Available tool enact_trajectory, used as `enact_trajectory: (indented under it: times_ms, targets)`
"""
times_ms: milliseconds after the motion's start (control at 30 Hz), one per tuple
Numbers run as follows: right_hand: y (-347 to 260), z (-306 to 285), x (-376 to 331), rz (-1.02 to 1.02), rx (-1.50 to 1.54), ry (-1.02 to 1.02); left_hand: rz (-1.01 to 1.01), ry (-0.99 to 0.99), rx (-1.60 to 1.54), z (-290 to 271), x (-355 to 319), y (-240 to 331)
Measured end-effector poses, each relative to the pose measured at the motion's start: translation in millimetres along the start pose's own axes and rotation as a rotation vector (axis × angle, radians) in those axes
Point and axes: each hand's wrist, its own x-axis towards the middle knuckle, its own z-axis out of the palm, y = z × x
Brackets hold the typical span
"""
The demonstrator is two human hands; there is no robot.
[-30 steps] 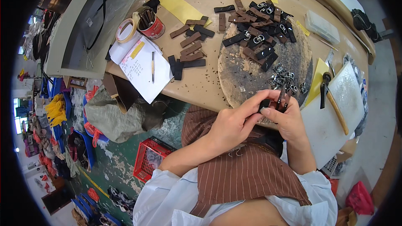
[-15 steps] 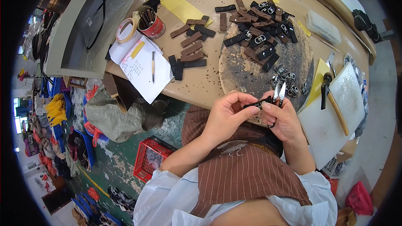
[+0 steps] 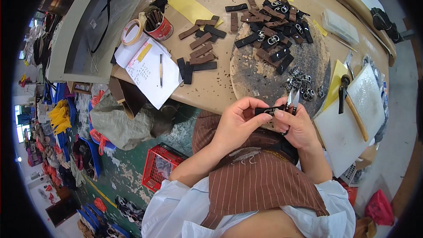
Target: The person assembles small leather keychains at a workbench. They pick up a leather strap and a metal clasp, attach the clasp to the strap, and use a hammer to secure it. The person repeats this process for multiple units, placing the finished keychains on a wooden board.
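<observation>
My left hand (image 3: pixel 238 122) pinches a small black strap piece (image 3: pixel 263 110) between thumb and fingertips, just over the near edge of a round worn board (image 3: pixel 251 79). Against the strap's other end press the fingers of my right hand (image 3: pixel 299 128). That same hand grips a pair of scissors (image 3: pixel 294 98), their blades parted and pointing away from me. Small metal clasps (image 3: pixel 301 81) lie on the board just beyond the blades. Farther off is a heap of black and brown strap pieces (image 3: pixel 275 24), some fitted with metal clasps.
Left on the table are a notebook (image 3: pixel 152 72) with a pen, a tape roll (image 3: pixel 131 32) and a red can (image 3: pixel 162 31) of brown strips. To the right, a hammer (image 3: pixel 354 113) rests on a white slab (image 3: pixel 372 92). A red crate (image 3: pixel 154 167) stands on the floor.
The strap piece has been turned slightly between my fingers and now shows a flatter, broader side. Both hands and the scissors stay nearly where they were.
</observation>
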Motion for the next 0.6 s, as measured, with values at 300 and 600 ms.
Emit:
enact_trajectory:
  times_ms: [300,600]
  targets:
    - [-3.0,-0.7,-3.7,-0.136,-0.213,0.040,-0.050,0.008,-0.055,5.1,-2.0,-3.4]
    - [0.3,2.0,-4.4,-0.278,-0.370,0.112,0.237,0.133,0.291,4.5,4.8,-14.4]
